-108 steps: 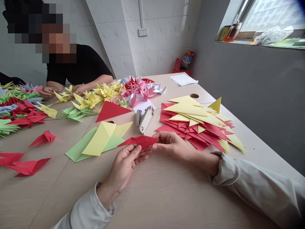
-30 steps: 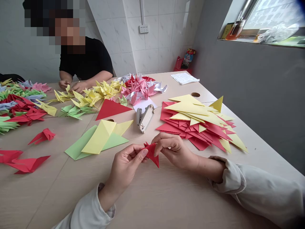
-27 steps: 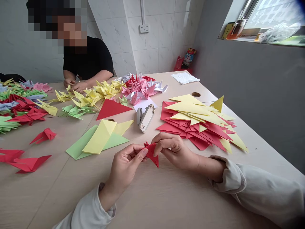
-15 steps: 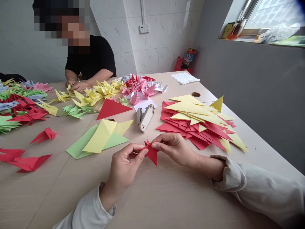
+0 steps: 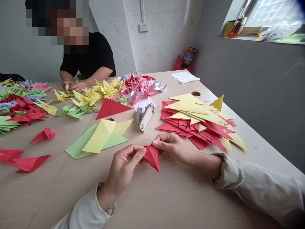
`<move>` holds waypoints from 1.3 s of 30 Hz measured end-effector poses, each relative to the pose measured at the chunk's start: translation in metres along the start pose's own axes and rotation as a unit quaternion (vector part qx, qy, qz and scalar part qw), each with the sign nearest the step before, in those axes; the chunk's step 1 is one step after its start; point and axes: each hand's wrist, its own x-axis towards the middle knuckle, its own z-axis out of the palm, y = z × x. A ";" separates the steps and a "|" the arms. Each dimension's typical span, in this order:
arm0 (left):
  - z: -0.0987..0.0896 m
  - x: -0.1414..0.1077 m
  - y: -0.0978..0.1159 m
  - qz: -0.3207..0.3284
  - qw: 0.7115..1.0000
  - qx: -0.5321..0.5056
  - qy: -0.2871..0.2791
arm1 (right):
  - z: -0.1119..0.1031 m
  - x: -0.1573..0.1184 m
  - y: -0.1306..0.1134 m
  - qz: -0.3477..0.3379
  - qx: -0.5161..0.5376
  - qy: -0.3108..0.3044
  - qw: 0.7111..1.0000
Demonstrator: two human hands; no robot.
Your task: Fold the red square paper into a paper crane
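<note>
Pinching red paper (image 5: 152,157), both hands' fingers (image 5: 141,153) hang over a table (image 5: 166,198) before tiled walls (image 5: 164,33).

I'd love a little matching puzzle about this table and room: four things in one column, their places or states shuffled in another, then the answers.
Column one:
1. left hand and right hand
2. stapler
3. glass mug
4. wall socket

Column two:
A. beside the window
B. on the tiled wall
C. on the table, left of the red-and-yellow paper pile
D. pinching a folded red piece

Right pairs: 1-D, 2-C, 3-A, 4-B.
</note>
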 end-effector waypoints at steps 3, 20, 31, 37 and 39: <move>0.002 -0.001 0.001 0.015 1.000 0.017 0.012 | 0.001 0.000 -0.001 -0.025 -0.040 0.023 0.999; 0.003 0.000 -0.003 0.056 0.998 -0.001 0.011 | 0.003 -0.003 -0.002 -0.063 -0.110 0.049 0.991; 0.005 0.004 -0.005 0.077 0.996 -0.041 0.014 | 0.006 -0.006 0.000 -0.176 -0.260 0.086 0.945; 0.002 0.002 -0.005 0.050 0.998 -0.044 0.012 | 0.009 -0.008 -0.001 -0.182 -0.294 0.072 0.936; 0.002 0.001 -0.005 0.028 0.998 -0.059 -0.007 | 0.010 -0.007 -0.001 -0.189 -0.306 0.073 0.930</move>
